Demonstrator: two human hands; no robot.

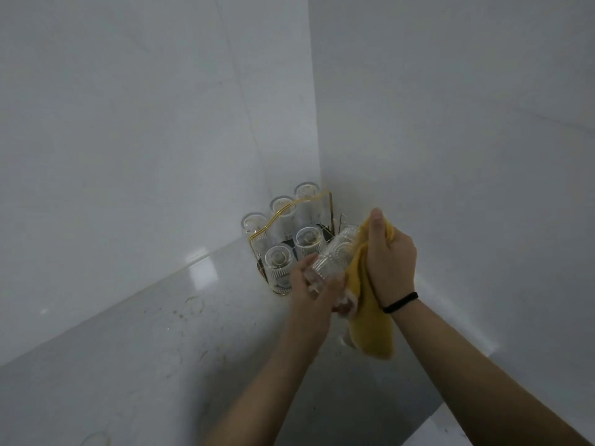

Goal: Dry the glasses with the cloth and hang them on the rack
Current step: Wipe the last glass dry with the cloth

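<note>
Five glasses (279, 259) already inverted on rack (325, 196), frame centre; sixth glass (335, 252) gripped by left hand (314, 291), right hand (391, 255) clutching yellow cloth (370, 326), mid-wipe; hanging left.

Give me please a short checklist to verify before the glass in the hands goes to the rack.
1. Left hand grips the held glass: ok.
2. Right hand holds the yellow cloth against it: ok.
3. Glass fully dry: cannot tell.
4. Free place on the rack: cannot tell; five glasses already hang there.
5. Nearest hung glass apart from the held one: not ok, very close.
</note>
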